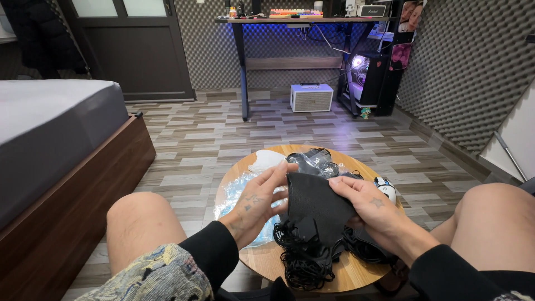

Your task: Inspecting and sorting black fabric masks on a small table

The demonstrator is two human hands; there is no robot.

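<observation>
Both hands hold a black cloth face mask (312,203) above a small round wooden table (356,273). My left hand (257,202) pinches the mask's left edge with thumb and fingers. On the mask's upper right edge rests my right hand (372,210), fingers closed on it. Beneath the mask lies a heap of more black masks with tangled ear loops (304,256). Clear plastic wrappers (237,192) lie at the table's left, and a white mask (265,160) sits at the far left rim. A bagged black mask (315,161) lies at the back.
My bare knees flank the table. A bed with a grey mattress (50,128) and wooden frame stands at the left. Farther off are a desk (301,22), a white box-shaped speaker (311,97) and a lit computer tower (365,72). A small white object (385,187) sits by my right hand.
</observation>
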